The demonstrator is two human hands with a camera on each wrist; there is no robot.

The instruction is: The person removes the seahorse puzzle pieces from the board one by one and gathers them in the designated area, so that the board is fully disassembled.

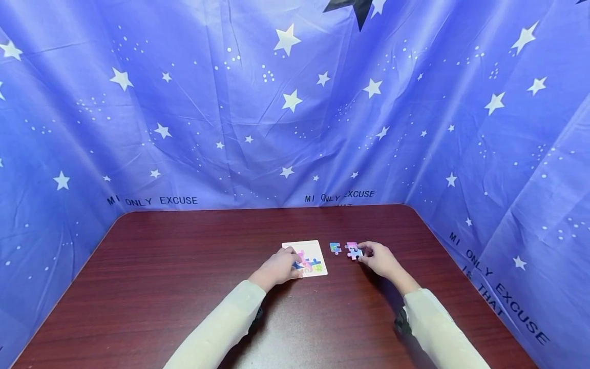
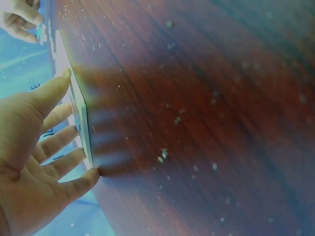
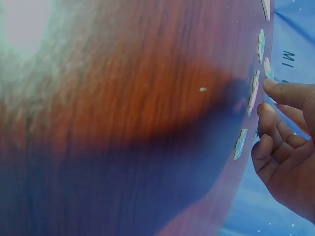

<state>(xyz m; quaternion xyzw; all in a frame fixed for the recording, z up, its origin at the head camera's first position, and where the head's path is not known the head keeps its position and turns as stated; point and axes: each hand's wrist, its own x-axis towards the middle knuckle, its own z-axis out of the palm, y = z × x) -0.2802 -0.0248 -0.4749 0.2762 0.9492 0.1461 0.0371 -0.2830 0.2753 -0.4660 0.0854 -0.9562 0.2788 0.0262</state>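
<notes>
Work low over the dark red desk (image 1: 152, 287), taking care not to nudge anything resting on it. Hold the square white board (image 1: 317, 249) flat there, since sliding seems the likeliest fault. For this, rely on the left fingers (image 2: 60, 141), spread wide and fairly straight over the board's left side, touching rather than clamping; press evenly, ideally away from the bare white part. Compare the right fingers (image 1: 369, 245), curled in and almost closed just to the right of the board, with one puzzle piece (image 3: 267, 66) apparently pinched between thumb and forefinger. Better to grip that piece by its rim, not its face, and to lift straight up, so as not to drag the pinkish piece (image 3: 253, 93) just beside it. Mind also the blue piece (image 1: 334, 248), lying between the board and the right fingers, and a further piece (image 3: 239, 145) showing in the right wrist view. Match colour and outline before any pressing down; ease the knobs (image 1: 337, 253) in without force, given their probable weakness.
</notes>
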